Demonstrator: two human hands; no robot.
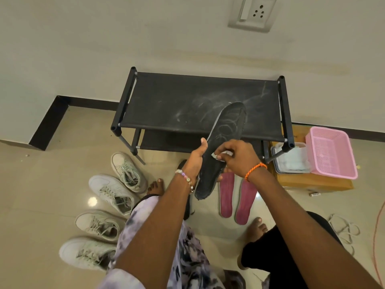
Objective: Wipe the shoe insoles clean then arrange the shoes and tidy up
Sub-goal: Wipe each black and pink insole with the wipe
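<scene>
The left hand (195,157) is gripping the flat black foam insole (221,147) at its left edge. The right hand (237,156) is pinching a small white wipe (226,153) against it. The insole is hanging before the black fabric shoe rack (187,105), its long axis pointing toward 1 o'clock.

Pale wall (104,49) with a white socket plate (252,13); dark skirting (50,122); glossy beige tiled floor (52,174); black shoe rack (187,101) against the wall.

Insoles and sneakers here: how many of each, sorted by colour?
Black insole, held in the left hand and wiped by the right hand: 1
Pink insoles on the floor: 2
White sneakers: 4
Total: 7
</scene>
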